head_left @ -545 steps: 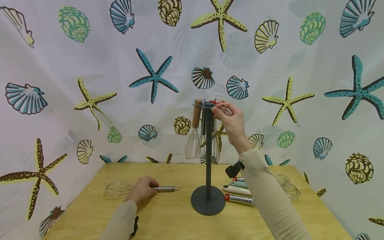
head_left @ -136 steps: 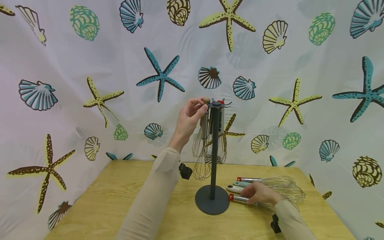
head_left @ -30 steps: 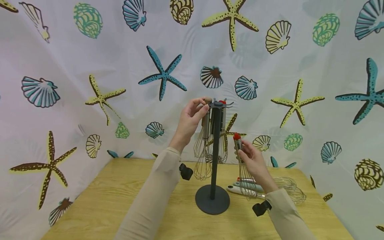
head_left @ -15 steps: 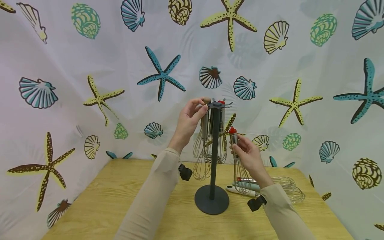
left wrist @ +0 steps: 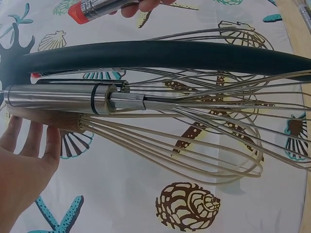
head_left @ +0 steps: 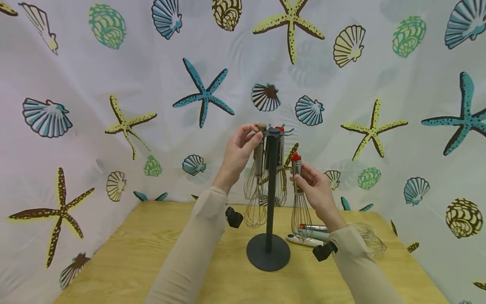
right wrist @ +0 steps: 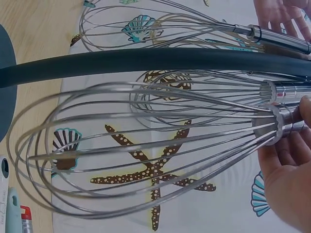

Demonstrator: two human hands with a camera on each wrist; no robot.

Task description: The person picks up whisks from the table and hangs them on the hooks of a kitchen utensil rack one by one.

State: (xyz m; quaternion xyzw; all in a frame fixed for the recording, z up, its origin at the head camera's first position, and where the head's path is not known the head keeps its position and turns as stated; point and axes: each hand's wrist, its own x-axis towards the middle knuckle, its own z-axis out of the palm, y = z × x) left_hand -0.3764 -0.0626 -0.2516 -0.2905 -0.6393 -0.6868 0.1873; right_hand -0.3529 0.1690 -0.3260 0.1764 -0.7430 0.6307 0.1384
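My right hand point(head_left: 317, 185) grips a steel whisk with a red end cap point(head_left: 296, 157) by its handle, upright in the air right of the rack. Its wire loops point(right wrist: 146, 141) point down and fill the right wrist view. My left hand point(head_left: 239, 152) is up at the top of the dark whisk rack point(head_left: 270, 190), thumb and fingers around the wooden-handled whisk point(left wrist: 53, 119) hanging there. Close by hang a plain steel-handled whisk point(left wrist: 58, 97) and another red-tipped whisk point(head_left: 280, 150). Curved hooks point(head_left: 288, 131) on the rack's right side show nothing hanging from them.
Under my right arm lie a white-handled whisk point(head_left: 303, 240), a pale green-handled whisk point(head_left: 319, 234) and a red-tipped whisk point(head_left: 315, 228) on the wooden table point(head_left: 125, 253). The rack's round base point(head_left: 268, 261) stands mid-table. A patterned curtain point(head_left: 212, 177) hangs behind.
My right hand has raised the red-tipped whisk from the table, lately up and slightly left toward the rack. Since 18 s ago, the left-side whisk has left the table. My left hand is lately still.
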